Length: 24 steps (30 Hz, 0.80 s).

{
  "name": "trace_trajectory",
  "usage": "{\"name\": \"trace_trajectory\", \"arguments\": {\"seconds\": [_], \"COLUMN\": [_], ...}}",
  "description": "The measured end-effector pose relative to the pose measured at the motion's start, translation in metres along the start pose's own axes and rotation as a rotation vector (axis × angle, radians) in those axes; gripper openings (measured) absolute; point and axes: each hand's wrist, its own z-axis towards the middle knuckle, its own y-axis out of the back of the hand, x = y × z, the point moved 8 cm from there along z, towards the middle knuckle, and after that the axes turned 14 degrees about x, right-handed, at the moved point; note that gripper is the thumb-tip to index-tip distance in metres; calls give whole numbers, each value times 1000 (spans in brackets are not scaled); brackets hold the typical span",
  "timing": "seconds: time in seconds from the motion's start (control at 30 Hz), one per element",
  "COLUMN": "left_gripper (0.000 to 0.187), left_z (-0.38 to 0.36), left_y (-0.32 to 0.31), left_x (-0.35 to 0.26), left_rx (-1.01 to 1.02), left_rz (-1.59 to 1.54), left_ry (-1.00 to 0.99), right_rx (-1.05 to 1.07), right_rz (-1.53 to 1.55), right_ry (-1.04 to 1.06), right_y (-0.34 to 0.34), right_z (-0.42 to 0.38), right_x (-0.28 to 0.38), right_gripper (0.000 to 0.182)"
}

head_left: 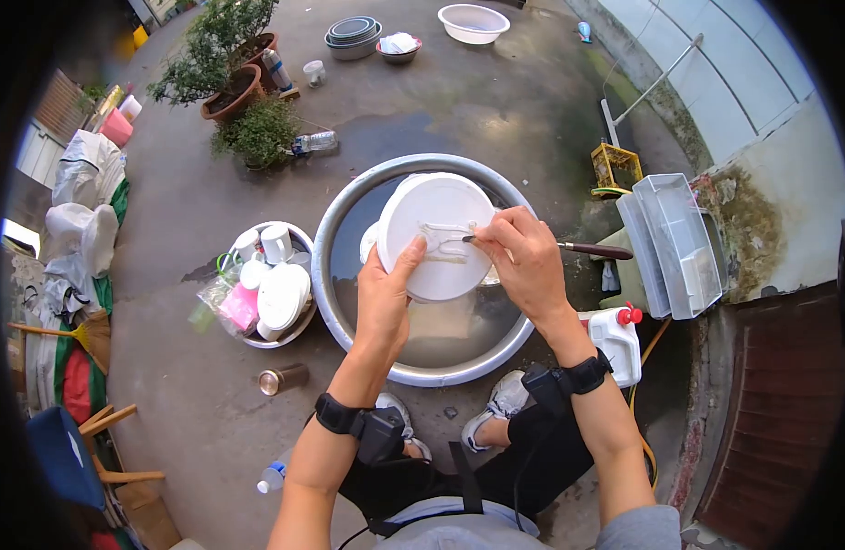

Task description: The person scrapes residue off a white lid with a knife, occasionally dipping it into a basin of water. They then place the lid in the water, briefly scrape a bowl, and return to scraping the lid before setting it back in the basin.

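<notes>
My left hand [383, 291] grips a white round lid [441, 203] by its left edge, thumb lying on the flat face. Grimy lines outline a raised shape at the lid's middle. In my right hand [527, 264], the fingers pinch a thin metal tool with a dark brown handle [598, 249]. Its tip rests at the right end of those lines, and the handle sticks out to the right. Both hands are above a large metal basin [338, 316] of water. White pieces show partly behind the lid, at the basin's far side.
Left of the basin stands a metal bowl [305, 240] with white cups, a white lidded piece and a pink packet. A steel tumbler [283, 379] lies nearby. At right are a white jug [615, 344] with a red cap and clear plastic bins [674, 246]. Potted plants [230, 96] stand farther off.
</notes>
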Motion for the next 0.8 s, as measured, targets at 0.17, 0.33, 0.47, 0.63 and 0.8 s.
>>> {"name": "trace_trajectory", "arguments": {"seconds": [0.17,0.33,0.47,0.63,0.8], "left_gripper": [43,43,50,43,48], "left_z": [-2,-7,-11,-12,-11], "left_y": [-8,-12,-12,-7,-1], "left_x": [-2,-3,-5,-5,-8], "left_rx": [16,29,60,44,32], "left_rz": [-4,51,106,60,79], "left_ry": [6,10,-8,-19,-42], "right_rx": [-10,-10,17,-12,-17], "right_rz": [34,3,11,102,50], "right_ry": [-70,-37,-2,39,60], "right_y": [8,13,12,5,-1], "right_z": [-4,-8,-4,4,7], "right_x": [-3,1,9,12,19], "right_gripper": [9,9,10,11,11]}}
